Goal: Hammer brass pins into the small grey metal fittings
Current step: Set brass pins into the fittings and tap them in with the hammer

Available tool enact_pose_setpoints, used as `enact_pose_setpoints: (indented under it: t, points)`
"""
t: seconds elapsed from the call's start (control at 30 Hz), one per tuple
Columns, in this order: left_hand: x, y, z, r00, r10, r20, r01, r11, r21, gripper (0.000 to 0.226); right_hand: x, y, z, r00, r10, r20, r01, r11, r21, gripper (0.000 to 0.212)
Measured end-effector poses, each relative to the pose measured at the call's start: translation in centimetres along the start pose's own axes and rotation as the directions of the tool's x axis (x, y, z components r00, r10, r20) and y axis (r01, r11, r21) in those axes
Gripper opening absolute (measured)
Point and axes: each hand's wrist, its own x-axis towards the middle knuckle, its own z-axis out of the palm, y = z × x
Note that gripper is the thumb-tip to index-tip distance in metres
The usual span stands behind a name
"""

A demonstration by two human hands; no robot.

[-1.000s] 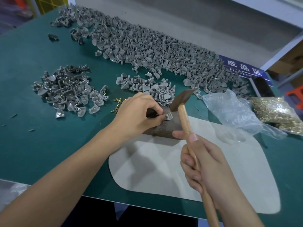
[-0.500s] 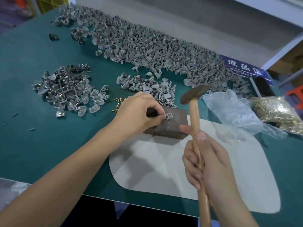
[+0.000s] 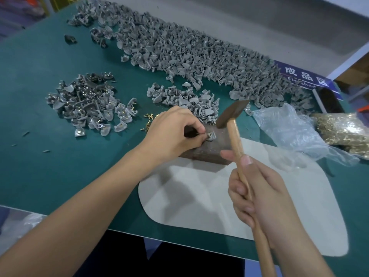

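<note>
Green desk (image 3: 50, 172) is carrying heaps of grey fittings. On the block (image 3: 211, 148), the left hand (image 3: 171, 134) is pinching one fitting (image 3: 211, 136); the right hand (image 3: 257, 194) is gripping the hammer (image 3: 232, 114), which is swinging back down from its raised position, so another strike is likely coming.
</note>
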Motion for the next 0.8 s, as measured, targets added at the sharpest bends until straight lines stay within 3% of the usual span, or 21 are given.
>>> enact_pose_setpoints:
  t: [0.1,0.23,0.37,0.5,0.8]
  points:
    - [0.03,-0.04,0.12,1.0,0.0,-0.007,0.0,1.0,0.008,0.006,0.11,0.19,-0.07,1.0,0.017,-0.011,-0.017,1.0,-0.025,0.028]
    - [-0.06,-0.15,0.23,1.0,0.008,-0.012,-0.008,1.0,0.018,0.006,-0.1,-0.04,0.02,0.997,-0.07,-0.01,0.07,0.997,-0.036,0.035]
    - [-0.02,-0.23,0.14,1.0,0.004,-0.002,-0.004,1.0,-0.004,0.007,-0.04,-0.07,0.02,0.999,0.022,0.033,-0.02,0.999,-0.049,0.028]
    - [0.03,-0.15,0.16,1.0,0.005,-0.003,-0.005,1.0,0.014,0.008,-0.15,-0.01,0.08,0.999,-0.041,0.018,0.041,0.998,-0.042,0.032]
    - [0.01,-0.15,0.09,1.0,0.0,0.007,0.0,1.0,-0.008,0.008,-0.04,-0.33,-0.23,0.999,0.012,0.036,-0.01,0.998,-0.064,0.028]
